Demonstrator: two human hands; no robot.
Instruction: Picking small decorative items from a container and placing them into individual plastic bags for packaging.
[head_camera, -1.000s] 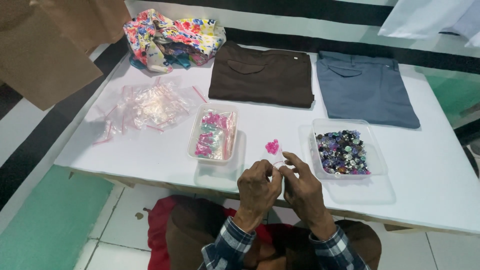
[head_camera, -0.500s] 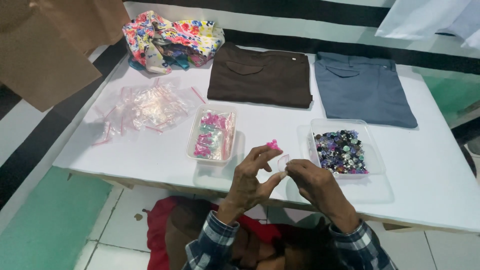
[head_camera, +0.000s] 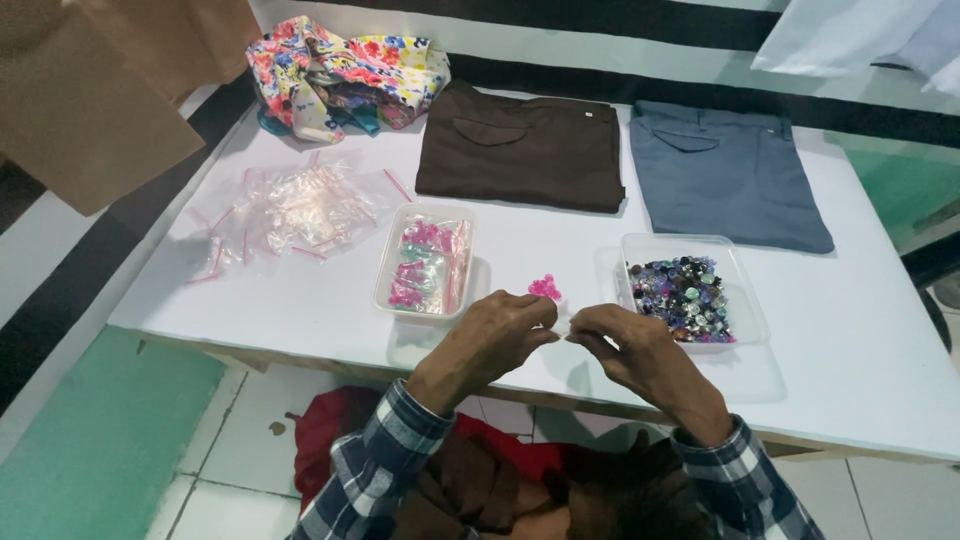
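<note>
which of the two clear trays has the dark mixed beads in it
The clear tray on the right, beside the right hand and below the folded grey-blue garment. The other tray, left of it, holds pink and green filled little bags instead.

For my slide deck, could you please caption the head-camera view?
Left hand and right hand meet fingertip to fingertip above pink beads on a white table.

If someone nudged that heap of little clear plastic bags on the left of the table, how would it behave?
The heap of clear bags looks thin and crinkled, so probably very light and floppy. It lies loose on the white table, so a nudge would likely scatter it. The shiny film suggests the bags slip easily.
</note>
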